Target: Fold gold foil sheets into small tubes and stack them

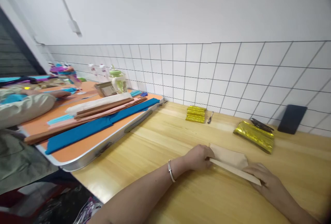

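Observation:
A beige piece of folded paper or card [229, 155] lies on the wooden table, its near edge raised toward me. My left hand [201, 157], with a white bangle on its wrist, is closed on the left end of that raised edge. At the opposite end, my right hand [261, 176] pinches the same strip between thumb and fingers. Beyond the hands lie a shiny gold folded packet [254, 136] and a smaller gold stack [196, 114], with a small pen-like tool [210, 117] beside the stack.
A dark phone [292, 118] leans against the tiled wall, near black scissors or clips [261, 125]. On the left, an orange-topped table [77, 155] holds blue, brown and white folded strips, a box [105, 88] and a green-lidded bottle [119, 81]. Another person's sleeve [28, 108] rests there.

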Demonstrator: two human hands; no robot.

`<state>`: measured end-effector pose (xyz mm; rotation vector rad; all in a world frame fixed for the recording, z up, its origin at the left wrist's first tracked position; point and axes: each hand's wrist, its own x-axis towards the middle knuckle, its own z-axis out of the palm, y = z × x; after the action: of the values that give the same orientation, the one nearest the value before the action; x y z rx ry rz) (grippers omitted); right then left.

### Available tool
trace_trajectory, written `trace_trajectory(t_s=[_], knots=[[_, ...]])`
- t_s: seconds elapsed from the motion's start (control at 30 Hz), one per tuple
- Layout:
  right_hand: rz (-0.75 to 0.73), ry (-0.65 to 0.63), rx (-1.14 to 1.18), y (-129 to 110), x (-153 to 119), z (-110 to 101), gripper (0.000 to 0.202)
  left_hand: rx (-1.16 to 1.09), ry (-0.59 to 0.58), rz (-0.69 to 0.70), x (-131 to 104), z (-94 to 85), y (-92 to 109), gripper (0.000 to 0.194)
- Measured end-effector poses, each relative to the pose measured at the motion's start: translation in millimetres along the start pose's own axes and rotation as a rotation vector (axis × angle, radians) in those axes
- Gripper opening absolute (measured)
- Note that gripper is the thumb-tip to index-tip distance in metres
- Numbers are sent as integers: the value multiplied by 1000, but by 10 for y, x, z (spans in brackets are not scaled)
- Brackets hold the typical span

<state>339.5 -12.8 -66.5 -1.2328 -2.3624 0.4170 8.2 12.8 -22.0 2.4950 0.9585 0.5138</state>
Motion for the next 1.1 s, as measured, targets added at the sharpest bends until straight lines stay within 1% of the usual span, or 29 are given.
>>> trace_trajectory(t_s=[0.13, 0.23, 0.3, 0.4, 0.57, 0.63, 0.8, 0.97, 1.03, 1.07, 1.1], knots=[[209, 52, 171, -293, 48, -42, 34, -17, 22, -103, -3, -13, 28, 22], [276, 96, 216, -393, 88, -33, 38, 10, 50, -191, 2, 12, 66, 31], [320, 116, 180, -385, 100, -1, 41, 44, 81, -254, 27, 52, 86, 34], [375, 129, 81, -317, 104, 63, 49, 108, 126, -337, 90, 119, 92, 32], [335, 169, -15, -253, 124, 127, 63, 192, 151, -403, 200, 195, 67, 27], [327, 168, -37, -267, 133, 122, 62, 215, 154, -413, 229, 214, 63, 26], [222, 137, -112, -313, 134, 80, 40, 249, 177, -413, 251, 231, 57, 24], [182, 117, -135, -322, 131, 60, 39, 239, 235, -375, 152, 153, 94, 18], [167, 123, -138, -332, 129, 53, 38, 237, 257, -327, 83, 111, 149, 19], [161, 126, -142, -340, 128, 48, 38, 243, 264, -275, 50, 97, 185, 19], [158, 124, -147, -349, 127, 43, 38, 263, 263, -158, 22, 92, 225, 20]])
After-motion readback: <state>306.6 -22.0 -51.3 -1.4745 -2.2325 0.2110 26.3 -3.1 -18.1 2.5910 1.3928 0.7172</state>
